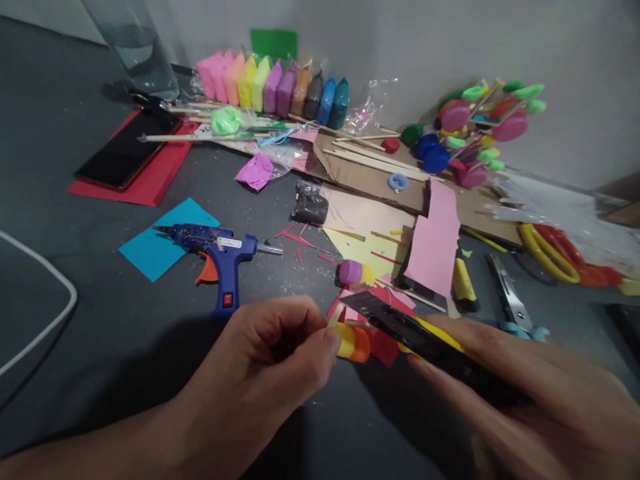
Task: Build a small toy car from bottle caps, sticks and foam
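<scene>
Left hand (285, 353) pinched a pale stick (335, 315) between thumb and forefinger, tip poking up beside a yellow-and-orange piece (354, 342). Just right of it came the blade (359, 305) of a black-and-yellow cutter (440, 350), gripped in the right hand (530, 393); contact unclear. Judged risk: blade skidding off so thin a stick, nicking the left thumb, held so near.
</scene>
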The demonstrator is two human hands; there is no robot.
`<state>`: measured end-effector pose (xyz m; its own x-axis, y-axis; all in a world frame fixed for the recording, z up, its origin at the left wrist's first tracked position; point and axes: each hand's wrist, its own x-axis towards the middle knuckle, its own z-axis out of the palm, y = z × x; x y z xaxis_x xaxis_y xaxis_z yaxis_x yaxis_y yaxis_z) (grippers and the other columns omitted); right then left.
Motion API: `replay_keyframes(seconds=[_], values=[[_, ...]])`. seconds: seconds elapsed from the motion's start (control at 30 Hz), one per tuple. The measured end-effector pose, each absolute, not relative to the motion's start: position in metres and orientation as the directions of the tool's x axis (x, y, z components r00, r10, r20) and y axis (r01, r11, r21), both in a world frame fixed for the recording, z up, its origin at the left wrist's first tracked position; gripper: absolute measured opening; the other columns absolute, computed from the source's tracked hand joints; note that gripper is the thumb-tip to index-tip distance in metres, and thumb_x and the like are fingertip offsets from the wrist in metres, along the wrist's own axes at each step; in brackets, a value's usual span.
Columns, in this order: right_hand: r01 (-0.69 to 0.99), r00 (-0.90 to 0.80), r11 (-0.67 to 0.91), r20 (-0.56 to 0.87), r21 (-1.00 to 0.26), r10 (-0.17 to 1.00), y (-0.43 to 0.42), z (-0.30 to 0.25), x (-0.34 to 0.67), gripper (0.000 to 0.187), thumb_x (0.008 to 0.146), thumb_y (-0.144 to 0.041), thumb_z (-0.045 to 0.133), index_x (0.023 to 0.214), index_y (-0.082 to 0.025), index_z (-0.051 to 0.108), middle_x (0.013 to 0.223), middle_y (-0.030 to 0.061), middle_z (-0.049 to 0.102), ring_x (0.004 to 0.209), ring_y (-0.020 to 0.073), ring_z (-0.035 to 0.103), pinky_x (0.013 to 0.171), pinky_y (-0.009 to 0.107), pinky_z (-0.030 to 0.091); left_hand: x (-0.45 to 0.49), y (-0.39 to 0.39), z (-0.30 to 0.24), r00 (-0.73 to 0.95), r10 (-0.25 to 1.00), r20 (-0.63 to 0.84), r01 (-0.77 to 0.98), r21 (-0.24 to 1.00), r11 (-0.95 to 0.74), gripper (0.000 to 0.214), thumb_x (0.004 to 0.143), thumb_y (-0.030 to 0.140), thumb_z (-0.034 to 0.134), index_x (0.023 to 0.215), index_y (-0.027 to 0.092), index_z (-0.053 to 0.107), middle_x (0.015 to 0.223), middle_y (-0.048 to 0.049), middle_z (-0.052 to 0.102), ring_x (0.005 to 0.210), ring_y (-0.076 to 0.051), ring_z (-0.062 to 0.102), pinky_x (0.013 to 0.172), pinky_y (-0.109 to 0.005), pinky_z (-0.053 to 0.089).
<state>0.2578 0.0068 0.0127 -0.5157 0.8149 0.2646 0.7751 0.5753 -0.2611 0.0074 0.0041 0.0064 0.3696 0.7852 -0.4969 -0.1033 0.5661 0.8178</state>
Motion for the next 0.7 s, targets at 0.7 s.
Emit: replay_keyframes(seconds=[0.7], values=[[0.832,-0.422,0.483,0.255,-0.274,0.870,0.0016,0.0088,0.2545,0.006,0.099,-0.029,0.057,0.104,-0.028,0.061,0.085,-0.0013,0.076,0.064,0.0152,0.071,0.058,0.025,0.052,0.0078,0.0075,0.0089,0.372,0.796,-0.477,-0.134,0.821,0.555,0.033,0.093,0.032,0.055,0.063,0.020,0.045,0.056,0.0074,0.029,0.053,-0.008,0.022,0.046,-0.021,0.021]])
